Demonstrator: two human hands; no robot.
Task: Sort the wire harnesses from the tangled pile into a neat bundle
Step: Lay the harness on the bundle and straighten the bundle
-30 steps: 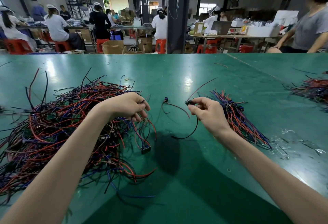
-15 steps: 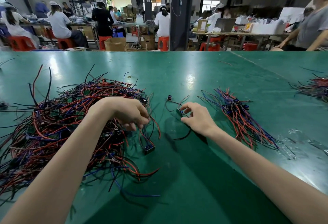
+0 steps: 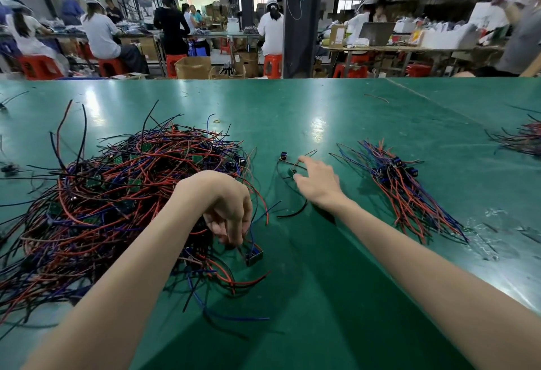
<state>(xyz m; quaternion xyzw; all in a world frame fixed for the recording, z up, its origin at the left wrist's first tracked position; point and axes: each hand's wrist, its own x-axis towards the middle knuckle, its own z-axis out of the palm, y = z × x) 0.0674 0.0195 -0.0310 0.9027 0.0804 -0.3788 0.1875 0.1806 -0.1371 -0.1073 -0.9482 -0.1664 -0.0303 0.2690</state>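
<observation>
A big tangled pile of red, black and blue wire harnesses [image 3: 117, 194] covers the left of the green table [image 3: 322, 281]. My left hand [image 3: 228, 211] hangs over the pile's right edge, its curled fingers pinching wires that lead to a blue and black connector [image 3: 254, 255] just below. A sorted bundle [image 3: 401, 191] lies to the right, its wires running roughly parallel. Between pile and bundle lies a loose harness [image 3: 289, 164] with small connectors. My right hand [image 3: 317, 182] rests over it, fingers stretched out and thumb beside its small green piece.
Another heap of wires [image 3: 524, 138] lies at the table's right edge. A yellow rubber band [image 3: 216, 121] sits behind the pile. Clear plastic scraps [image 3: 497, 223] lie right of the bundle. People work at benches beyond the table's far edge.
My right hand lowered the loose harness onto the table and its fingers spread out. My left hand drew down and toward me along the pile's edge, still pinching wires.
</observation>
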